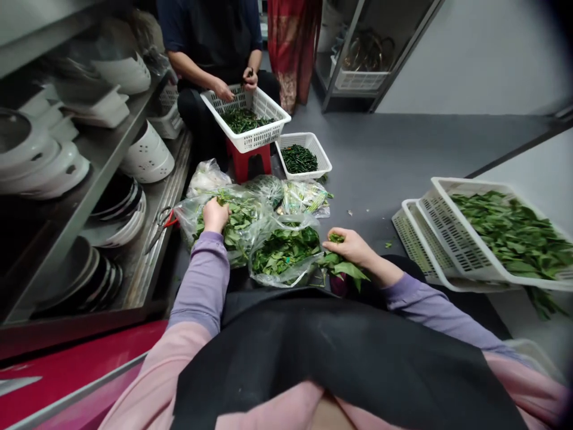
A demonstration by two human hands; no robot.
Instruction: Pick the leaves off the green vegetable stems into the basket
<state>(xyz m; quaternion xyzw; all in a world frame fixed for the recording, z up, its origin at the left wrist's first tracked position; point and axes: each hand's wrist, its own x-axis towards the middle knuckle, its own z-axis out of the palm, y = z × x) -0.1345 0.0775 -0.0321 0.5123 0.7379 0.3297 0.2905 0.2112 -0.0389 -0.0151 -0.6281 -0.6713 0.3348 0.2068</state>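
Note:
My left hand [215, 216] reaches into an open clear plastic bag of leafy greens [244, 226], its fingers closed on some of the leaves; the fingertips are partly hidden. A small bunch of leafy greens [344, 267] is held in my right hand [354, 246], with stem ends showing above the curled fingers and leaves hanging below. Between my hands, close to my black apron, sits a second clear bag of leafy greens [286, 254]. Behind the bags lie wrapped green stalks [304, 197] and another plastic bag with pale contents [208, 176].
To the right, a white basket of leaves [510, 233] rests on other baskets. Opposite, a person [210, 42] handles green chillies over a white basket [250, 143] on a red stool [250, 164]. Red-handled scissors [162, 226] lie at the left shelf edge, beside stacked dishes [116, 209].

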